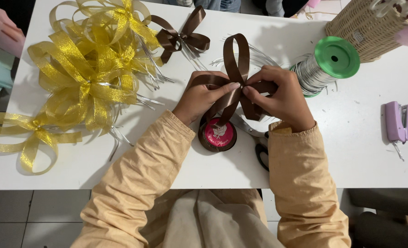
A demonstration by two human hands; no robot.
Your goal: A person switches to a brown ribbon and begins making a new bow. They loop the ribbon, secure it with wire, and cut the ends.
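white and smooth, the desk (351, 151) fills most of the frame and carries everything. glittery gold mesh bows (82, 76) are heaped in the upper left, their loops stiff and sheer, with thin silvery wire tails sticking out; they look set aside as a finished pile. a woven wicker basket (364, 27) sits at the upper right corner, and just left of it a spool of silver wire (325, 64) with a green cap lies within reach of the right hand (282, 96). at centre, the brown satin ribbon bow (236, 78) is pinched at its crossing: the left hand (201, 96) and right hand both clamp on it from either side, keeping the glossy loops from springing open. below it lies the ribbon roll (217, 134), round, with a pink label. a finished brown bow (183, 36) rests upper centre. black-handled scissors (261, 154) peek out under the right wrist. a small lilac stapler (396, 121) lies at the right edge.
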